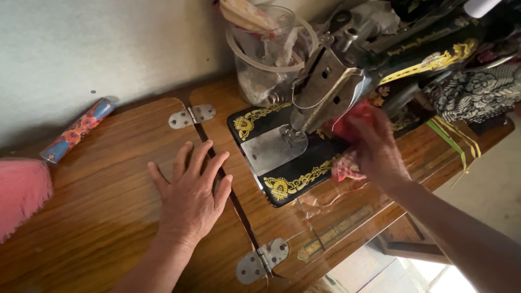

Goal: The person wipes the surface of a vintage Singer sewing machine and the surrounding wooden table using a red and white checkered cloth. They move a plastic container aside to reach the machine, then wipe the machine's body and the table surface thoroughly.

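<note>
Red cloth (pixel 347 169) partly behind right hand (pixel 374 149)

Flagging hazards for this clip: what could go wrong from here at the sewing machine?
1. The right hand holds a red cloth close under the sewing machine head; fingers could get near the needle area.
2. The left hand lies flat across the hinged table seam, a possible pinch spot.

Dim warm interior, daylight glare lower right, edges distorted
</note>
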